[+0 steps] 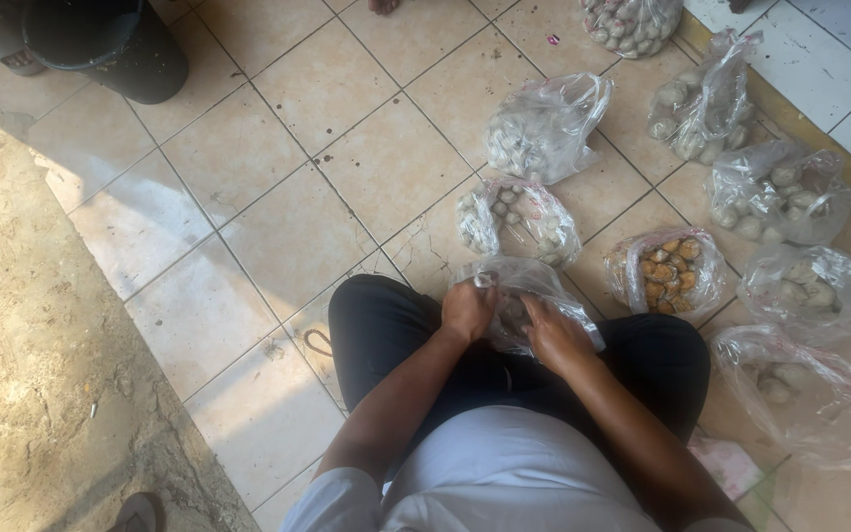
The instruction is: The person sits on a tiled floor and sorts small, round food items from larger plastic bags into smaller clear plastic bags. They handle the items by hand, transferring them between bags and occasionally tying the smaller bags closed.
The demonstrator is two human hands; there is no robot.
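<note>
I sit on a tiled floor with a clear plastic bag (pixel 527 286) of small pale round lumps resting on my lap, between my knees. My left hand (pixel 468 308) grips the bag's left side near its top. My right hand (pixel 556 335) presses on the bag's right side, fingers closed over the plastic. The bag's contents are partly hidden under my hands.
Several more clear bags lie ahead and to the right: one of pale balls (pixel 517 221), another (pixel 544 128), one of brown fried pieces (pixel 667 271), others (pixel 778 192) (pixel 790 389). A dark bucket (pixel 100 44) stands far left. Rough concrete (pixel 32 394) borders the tiles on the left.
</note>
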